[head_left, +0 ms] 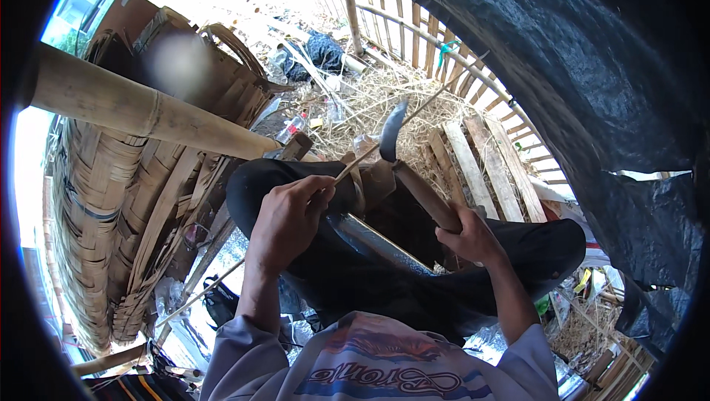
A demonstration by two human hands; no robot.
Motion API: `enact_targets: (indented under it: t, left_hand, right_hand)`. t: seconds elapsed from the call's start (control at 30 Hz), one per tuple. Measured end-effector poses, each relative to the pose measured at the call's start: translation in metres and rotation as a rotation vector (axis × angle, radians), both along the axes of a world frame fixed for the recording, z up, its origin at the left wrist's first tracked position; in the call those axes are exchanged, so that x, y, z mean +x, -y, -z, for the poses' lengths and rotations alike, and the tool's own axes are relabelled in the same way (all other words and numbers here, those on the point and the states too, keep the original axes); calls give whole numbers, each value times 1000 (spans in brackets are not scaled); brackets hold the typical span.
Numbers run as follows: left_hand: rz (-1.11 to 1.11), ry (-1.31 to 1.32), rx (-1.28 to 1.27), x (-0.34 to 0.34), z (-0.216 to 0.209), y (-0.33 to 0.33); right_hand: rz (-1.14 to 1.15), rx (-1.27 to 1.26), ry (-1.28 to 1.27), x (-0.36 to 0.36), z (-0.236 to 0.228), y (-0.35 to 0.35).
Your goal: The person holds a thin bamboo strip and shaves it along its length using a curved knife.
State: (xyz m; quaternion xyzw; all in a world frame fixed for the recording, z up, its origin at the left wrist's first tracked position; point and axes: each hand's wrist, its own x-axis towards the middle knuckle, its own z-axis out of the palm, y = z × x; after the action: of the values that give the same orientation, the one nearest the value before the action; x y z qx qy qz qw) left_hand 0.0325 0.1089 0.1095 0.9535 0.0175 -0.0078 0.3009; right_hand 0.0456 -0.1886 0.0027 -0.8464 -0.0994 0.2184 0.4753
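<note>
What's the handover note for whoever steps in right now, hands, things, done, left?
Left hand: shut on the thin bamboo strip, which runs up and right past the blade.
Right hand: shut on the wooden handle of the curved knife, blade tip up, at the strip.
Both work over the lap in dark trousers.
Woven bamboo basket to the left, thick bamboo pole across it.
Done: strip and knife gripped and brought together.
Left: how far the strip is shaved cannot be told.
</note>
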Motion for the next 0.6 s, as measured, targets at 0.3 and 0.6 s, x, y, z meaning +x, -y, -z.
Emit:
enact_targets:
  t: [0.3, 0.6]
  left_hand:
    - [-54, -6, -46, 4, 8, 4]
    - [-54, -19, -17, 4, 12, 4]
  right_hand:
    - [-197, -88, 15, 5, 5, -26]
    - [-182, -61, 88, 14, 7, -26]
